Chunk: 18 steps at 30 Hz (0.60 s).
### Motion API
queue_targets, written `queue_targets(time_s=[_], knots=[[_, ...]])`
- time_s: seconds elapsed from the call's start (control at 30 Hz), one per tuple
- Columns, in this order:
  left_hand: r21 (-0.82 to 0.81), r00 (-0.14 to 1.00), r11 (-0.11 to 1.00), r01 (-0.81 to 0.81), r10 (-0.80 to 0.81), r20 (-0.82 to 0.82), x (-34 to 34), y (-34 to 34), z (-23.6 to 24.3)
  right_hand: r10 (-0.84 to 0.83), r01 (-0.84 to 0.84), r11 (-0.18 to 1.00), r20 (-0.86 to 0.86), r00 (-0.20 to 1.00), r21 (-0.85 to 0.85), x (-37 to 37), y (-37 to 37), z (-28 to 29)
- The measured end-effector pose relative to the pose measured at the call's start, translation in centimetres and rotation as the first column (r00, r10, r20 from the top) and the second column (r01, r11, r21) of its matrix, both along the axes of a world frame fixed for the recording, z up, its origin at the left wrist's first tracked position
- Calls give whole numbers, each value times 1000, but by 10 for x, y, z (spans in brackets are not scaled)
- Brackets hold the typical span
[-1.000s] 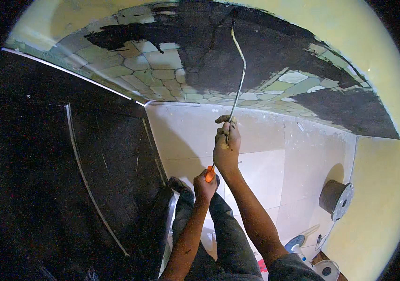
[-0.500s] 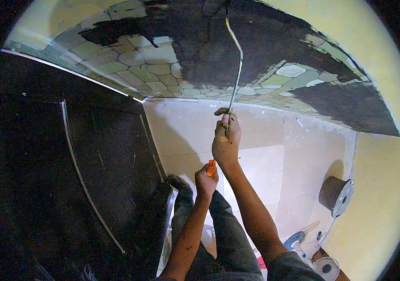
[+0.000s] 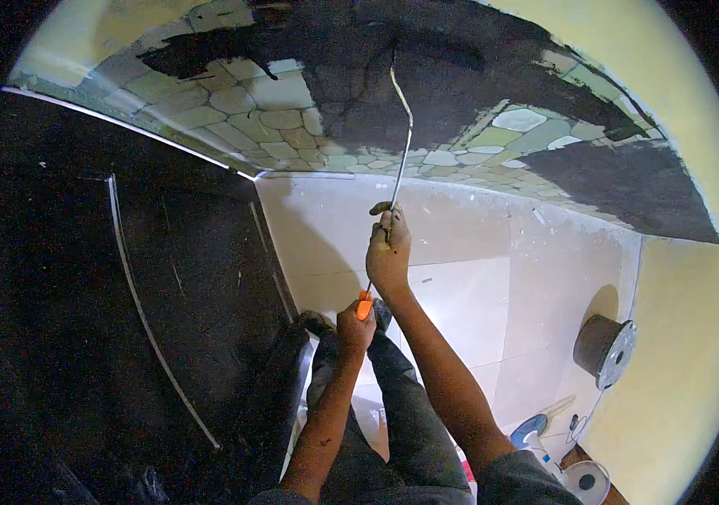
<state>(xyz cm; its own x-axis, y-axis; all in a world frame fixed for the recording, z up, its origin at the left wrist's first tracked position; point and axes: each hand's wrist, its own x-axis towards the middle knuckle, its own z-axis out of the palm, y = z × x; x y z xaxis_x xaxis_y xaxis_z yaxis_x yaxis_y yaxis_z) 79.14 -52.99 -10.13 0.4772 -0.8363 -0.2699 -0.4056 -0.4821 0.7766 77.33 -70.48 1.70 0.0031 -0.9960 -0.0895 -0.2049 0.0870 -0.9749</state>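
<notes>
Both my hands hold a long-handled paint roller point(image 3: 403, 156), a thin metal rod bent near its far end. My left hand point(image 3: 354, 328) is closed round its orange grip point(image 3: 364, 307), low in front of my legs. Farther up the rod, my right hand point(image 3: 389, 257) is wrapped round it, with dark smears on the fingers. The far end reaches the dark-painted part of the wall point(image 3: 452, 101); the roller head is hard to make out against that dark paint. Stone-pattern covering point(image 3: 279, 118) shows beside the dark patches.
A dark panel point(image 3: 56, 278) with metal strips stands on the left. Pale floor tiles point(image 3: 460, 295) lie below. At right, a dark drum-shaped spool point(image 3: 599, 349) sits near the yellow wall point(image 3: 679, 337). A blue-and-white object point(image 3: 529, 431) and a white round item point(image 3: 587, 481) lie nearer.
Both hands and the paint roller have shifted a little left and slightly toward me. Its far end sits lower on the dark wall. My grip is the same.
</notes>
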Motion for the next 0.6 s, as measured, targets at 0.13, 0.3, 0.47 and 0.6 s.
queue_targets(time_s=[0.13, 0.3, 0.47, 0.6], knots=[[-82, 993, 997, 8, 1, 117, -8, -1, 13, 19, -19, 1000, 23, 1000, 17, -6, 3, 3], [-19, 1000, 1000, -13, 13, 22, -20, -17, 21, 18, -13, 990, 36, 999, -138, -12, -11, 22], [-106, 997, 992, -64, 59, -49, -25, -6, 6, 0, -4, 999, 60, 998, 53, -21, -4, 21], [-23, 997, 998, -53, 52, -58, -31, -19, 18, -17, 17, 1000, 34, 999, 17, -27, -11, 19]])
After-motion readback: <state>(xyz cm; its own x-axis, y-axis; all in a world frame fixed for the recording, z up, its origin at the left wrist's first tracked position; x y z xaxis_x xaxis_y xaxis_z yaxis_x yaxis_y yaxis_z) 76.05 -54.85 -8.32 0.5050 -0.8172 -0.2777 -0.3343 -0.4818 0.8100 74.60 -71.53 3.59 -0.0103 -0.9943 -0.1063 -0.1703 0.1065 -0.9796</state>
